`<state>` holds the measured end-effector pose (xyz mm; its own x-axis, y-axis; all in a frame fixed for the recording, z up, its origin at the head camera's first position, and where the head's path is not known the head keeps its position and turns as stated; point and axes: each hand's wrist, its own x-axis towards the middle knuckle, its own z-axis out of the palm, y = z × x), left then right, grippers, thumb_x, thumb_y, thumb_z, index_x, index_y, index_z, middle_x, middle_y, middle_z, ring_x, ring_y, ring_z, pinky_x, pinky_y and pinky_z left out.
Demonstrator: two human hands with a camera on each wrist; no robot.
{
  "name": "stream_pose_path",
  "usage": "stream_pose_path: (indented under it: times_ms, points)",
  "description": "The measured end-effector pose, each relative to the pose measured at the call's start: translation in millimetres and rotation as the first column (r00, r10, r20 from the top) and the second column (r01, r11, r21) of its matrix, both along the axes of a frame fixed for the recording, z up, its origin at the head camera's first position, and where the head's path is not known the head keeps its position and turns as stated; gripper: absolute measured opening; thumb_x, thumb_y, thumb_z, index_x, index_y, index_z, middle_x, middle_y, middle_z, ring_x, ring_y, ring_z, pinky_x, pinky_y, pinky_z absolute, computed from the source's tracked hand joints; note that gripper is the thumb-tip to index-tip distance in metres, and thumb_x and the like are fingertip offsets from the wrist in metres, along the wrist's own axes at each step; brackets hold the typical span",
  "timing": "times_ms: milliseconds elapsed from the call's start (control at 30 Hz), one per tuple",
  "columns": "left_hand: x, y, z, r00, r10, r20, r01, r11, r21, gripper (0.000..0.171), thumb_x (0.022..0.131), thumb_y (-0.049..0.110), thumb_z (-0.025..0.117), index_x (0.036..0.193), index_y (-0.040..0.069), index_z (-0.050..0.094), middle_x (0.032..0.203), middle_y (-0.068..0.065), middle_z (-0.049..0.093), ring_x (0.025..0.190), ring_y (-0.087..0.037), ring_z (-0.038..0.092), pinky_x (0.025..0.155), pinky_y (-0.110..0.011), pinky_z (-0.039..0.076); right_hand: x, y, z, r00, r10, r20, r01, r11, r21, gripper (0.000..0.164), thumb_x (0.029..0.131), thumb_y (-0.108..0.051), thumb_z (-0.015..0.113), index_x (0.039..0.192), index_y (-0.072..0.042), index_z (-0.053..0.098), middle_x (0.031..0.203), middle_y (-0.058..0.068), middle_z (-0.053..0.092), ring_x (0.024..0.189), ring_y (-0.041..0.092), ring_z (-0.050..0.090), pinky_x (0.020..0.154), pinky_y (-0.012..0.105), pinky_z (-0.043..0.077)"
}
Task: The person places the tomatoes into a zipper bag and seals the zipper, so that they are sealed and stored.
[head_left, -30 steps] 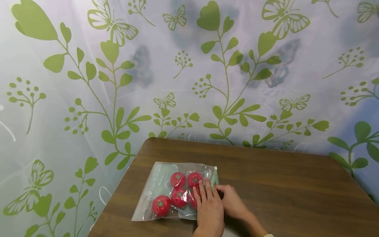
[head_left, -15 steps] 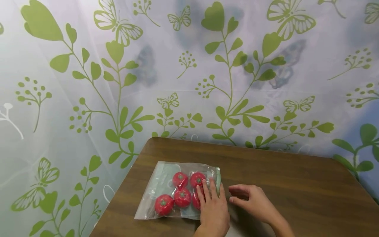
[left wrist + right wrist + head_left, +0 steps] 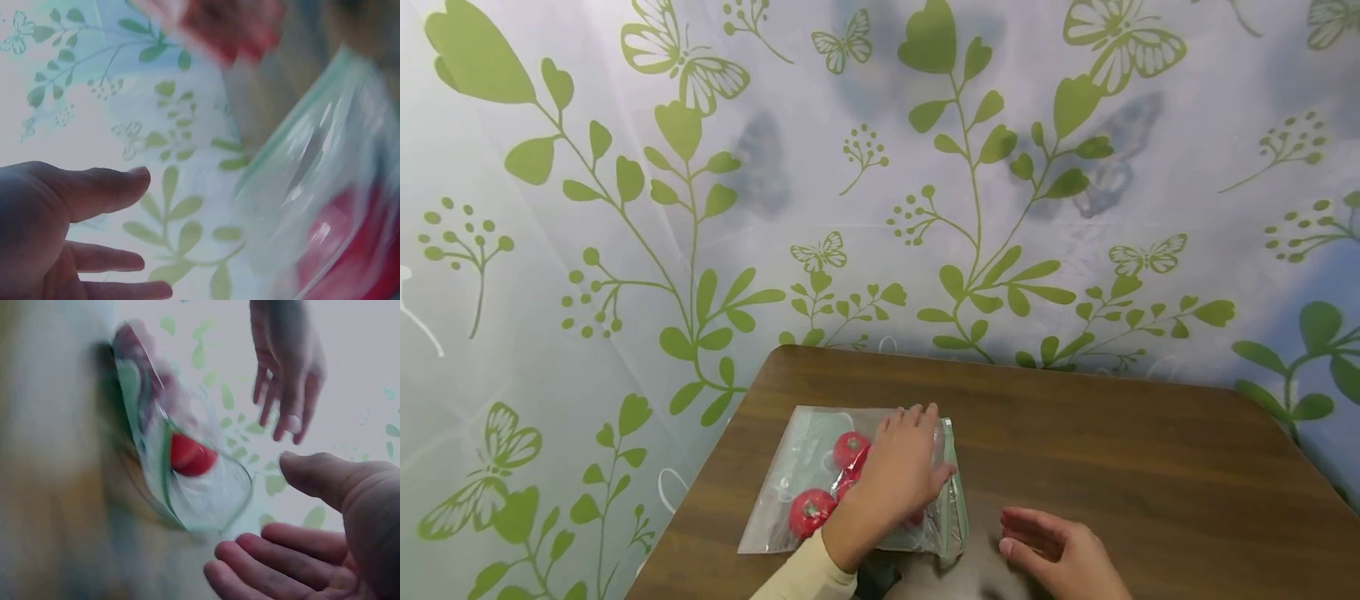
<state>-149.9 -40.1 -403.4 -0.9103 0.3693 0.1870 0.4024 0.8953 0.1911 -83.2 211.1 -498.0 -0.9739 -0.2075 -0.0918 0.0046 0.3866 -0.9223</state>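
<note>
A clear zip bag with a green-edged mouth lies on the table, holding several red tomatoes. My left hand hovers over its right part with fingers extended, hiding some of the tomatoes. In the left wrist view, that hand holds nothing, and the bag stands off to its right. My right hand is apart from the bag, right of its mouth, with fingers loosely bent and nothing in them. From the right wrist, the bag's mouth gapes, a tomato visible inside.
The brown wooden table reaches away to the right and back. Behind it and along the left hangs a pale curtain printed with green leaves and butterflies.
My left hand has come up off the bag's right side and swung farther over it. My right hand has drawn away from the bag's mouth, right and toward me. The bag's green edge now shows.
</note>
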Motion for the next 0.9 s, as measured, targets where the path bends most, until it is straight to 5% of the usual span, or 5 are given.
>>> stream_pose_path:
  times_ms: [133, 300, 400, 633, 900]
  points:
    - [-25.0, -9, 17.8, 1.0, -0.015, 0.009, 0.015, 1.0, 0.025, 0.075, 0.098, 0.038, 0.082, 0.156, 0.0, 0.055, 0.149, -0.018, 0.068, 0.134, -0.037, 0.069, 0.114, -0.048, 0.056, 7.6, -6, -5.0, 0.982, 0.019, 0.186, 0.008, 0.99, -0.143, 0.064, 0.104, -0.03, 0.077, 0.147, 0.014, 0.059, 0.135, 0.024, 0.076, 0.116, 0.019, 0.079, 0.091, 0.026, 0.064]
    - [-55.9, -11, 24.7, 0.992, -0.044, 0.116, 0.032, 0.994, 0.103, 0.066, 0.101, 0.036, 0.08, 0.154, 0.003, 0.06, 0.148, -0.016, 0.07, 0.128, -0.038, 0.072, 0.103, -0.053, 0.062, 10.9, -21, -17.0, 0.914, 0.164, 0.371, -0.041, 0.947, -0.319, 0.069, 0.106, -0.034, 0.075, 0.148, 0.016, 0.055, 0.134, 0.024, 0.076, 0.12, 0.03, 0.078, 0.095, 0.039, 0.065]
    - [-72.5, -9, 21.1, 0.977, -0.079, 0.199, 0.057, 0.991, 0.118, 0.062, 0.101, 0.037, 0.08, 0.152, 0.005, 0.063, 0.148, -0.014, 0.071, 0.133, -0.037, 0.069, 0.104, -0.053, 0.061, 12.5, -37, -26.4, 0.871, 0.216, 0.44, -0.044, 0.928, -0.369, 0.068, 0.104, -0.037, 0.077, 0.146, 0.013, 0.06, 0.129, 0.02, 0.079, 0.116, 0.027, 0.079, 0.096, 0.04, 0.065]
    - [-101.4, -1, 9.6, 0.948, -0.11, 0.299, 0.089, 0.993, 0.082, 0.057, 0.104, 0.039, 0.077, 0.149, 0.006, 0.066, 0.148, -0.013, 0.069, 0.14, -0.035, 0.063, 0.11, -0.05, 0.057, 9.9, -65, -43.7, 0.823, 0.209, 0.528, 0.048, 0.901, -0.431, 0.064, 0.108, -0.037, 0.071, 0.142, 0.016, 0.06, 0.125, 0.021, 0.08, 0.116, 0.03, 0.08, 0.098, 0.041, 0.065]
    - [-132.1, 5, -14.1, 0.918, -0.127, 0.375, 0.124, 0.992, 0.033, 0.049, 0.105, 0.034, 0.075, 0.141, 0.001, 0.067, 0.146, -0.014, 0.068, 0.137, -0.031, 0.065, 0.11, -0.043, 0.057, 11.7, -78, -46.4, 0.734, 0.277, 0.62, 0.184, 0.798, -0.574, 0.064, 0.109, -0.047, 0.067, 0.139, 0.009, 0.065, 0.13, 0.02, 0.078, 0.121, 0.027, 0.078, 0.108, 0.045, 0.06]
